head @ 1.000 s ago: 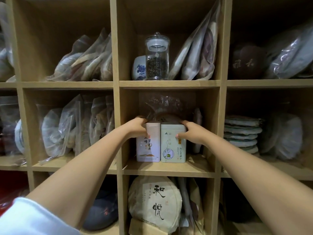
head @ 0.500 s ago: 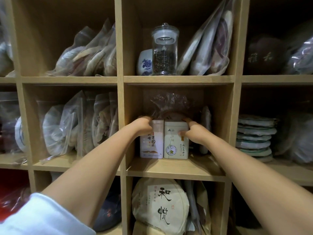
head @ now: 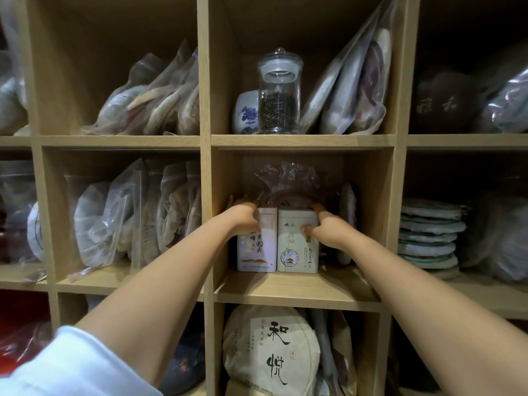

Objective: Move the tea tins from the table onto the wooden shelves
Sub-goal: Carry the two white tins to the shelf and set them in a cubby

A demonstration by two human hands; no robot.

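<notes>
Two white tea tins stand upright side by side in the middle cubby of the wooden shelves [head: 297,290]. The left tin [head: 256,250] has dark characters and an orange landscape at its foot. The right tin [head: 297,250] carries a round green emblem. My left hand [head: 243,217] grips the upper left corner of the left tin. My right hand [head: 325,225] clasps the upper right corner of the right tin, thumb on its front. Both tins rest on the shelf board, touching each other.
A bagged dark tea cake [head: 294,184] leans behind the tins. Above stand a glass jar of tea leaves [head: 279,92] and a blue-and-white cup [head: 247,112]. Bagged cakes [head: 134,218] fill the left cubbies, stacked cakes [head: 428,238] the right one, a wrapped cake [head: 271,350] below.
Both hands have pushed the two tins deeper into the cubby, away from the front edge. The view has moved closer to the shelves.
</notes>
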